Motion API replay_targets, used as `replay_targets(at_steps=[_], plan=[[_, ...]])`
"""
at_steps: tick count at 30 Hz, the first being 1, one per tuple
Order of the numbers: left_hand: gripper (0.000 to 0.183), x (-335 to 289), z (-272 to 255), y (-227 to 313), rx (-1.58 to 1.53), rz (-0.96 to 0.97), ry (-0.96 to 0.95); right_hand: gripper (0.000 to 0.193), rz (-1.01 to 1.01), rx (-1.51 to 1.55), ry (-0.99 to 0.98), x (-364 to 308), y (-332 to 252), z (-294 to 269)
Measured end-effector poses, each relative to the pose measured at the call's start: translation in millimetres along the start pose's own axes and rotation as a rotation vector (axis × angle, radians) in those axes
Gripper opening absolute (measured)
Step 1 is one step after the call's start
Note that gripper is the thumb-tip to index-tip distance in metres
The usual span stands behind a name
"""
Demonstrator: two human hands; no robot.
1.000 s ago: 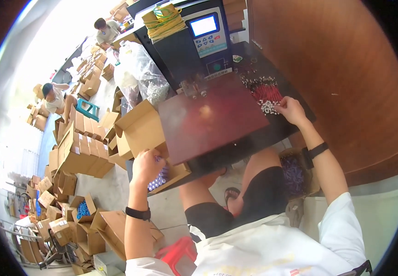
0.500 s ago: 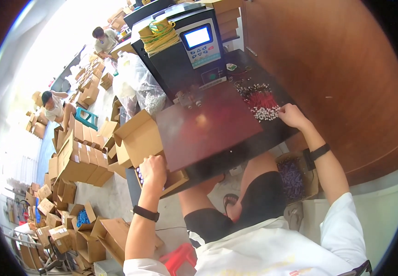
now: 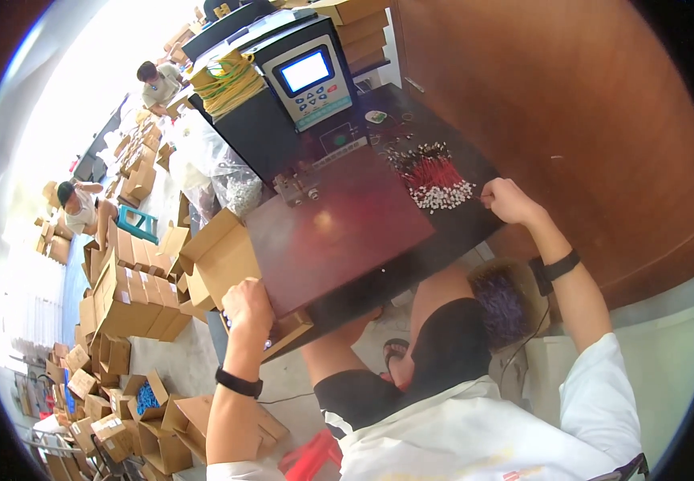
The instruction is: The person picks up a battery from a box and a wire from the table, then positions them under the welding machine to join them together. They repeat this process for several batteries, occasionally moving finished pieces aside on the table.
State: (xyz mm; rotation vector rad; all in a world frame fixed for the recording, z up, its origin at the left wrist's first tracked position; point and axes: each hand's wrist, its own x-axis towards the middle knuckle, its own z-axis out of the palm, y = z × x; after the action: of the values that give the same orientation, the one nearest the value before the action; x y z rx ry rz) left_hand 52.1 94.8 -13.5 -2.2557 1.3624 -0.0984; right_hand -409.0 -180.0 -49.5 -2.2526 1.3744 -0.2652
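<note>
My left hand (image 3: 248, 303) is curled over the open cardboard box (image 3: 220, 258) at the table's left edge, its fingertips hidden from view. A few small whitish-purple pieces show beside it in the box. My right hand (image 3: 513, 200) is closed in a pinch just right of a pile of short red wires (image 3: 433, 170) with white ends, apart from the pile. Whatever its fingers hold, if anything, is too small to make out. Between my hands lies a dark red board (image 3: 347, 240) in front of a black machine with a lit screen (image 3: 305, 72).
Yellow-green wire (image 3: 231, 88) lies coiled on the machine. A clear bag (image 3: 239, 188) stands left of it. Under the table's right side is a box of purple pieces (image 3: 501, 305). Many cartons (image 3: 135, 297) stack up at left, where two people sit. A brown panel (image 3: 555, 144) borders the right.
My right hand has drawn away from the white-ended wires, leaving a gap. My left hand stays at the box, slightly shifted. The whole view has swung so the machine sits further left.
</note>
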Motion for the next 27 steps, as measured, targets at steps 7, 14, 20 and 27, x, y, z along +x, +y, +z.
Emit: replay_targets(at_steps=[7,14,20,27], plan=[[0.019,-9,-51,-31,-0.67,-0.006,0.528,0.025,0.004,0.169,0.199,-13,-41,-28],[0.021,6,-67,28,-1.313,0.21,0.586,0.02,-0.277,0.689,0.22,-11,-114,-32],[0.023,15,-59,51,-1.314,0.206,0.608,0.018,-0.369,0.888,0.022,2,-184,16],[0.029,38,-71,58,-1.239,0.312,0.615,0.017,-0.443,0.815,-0.067,17,-215,42]])
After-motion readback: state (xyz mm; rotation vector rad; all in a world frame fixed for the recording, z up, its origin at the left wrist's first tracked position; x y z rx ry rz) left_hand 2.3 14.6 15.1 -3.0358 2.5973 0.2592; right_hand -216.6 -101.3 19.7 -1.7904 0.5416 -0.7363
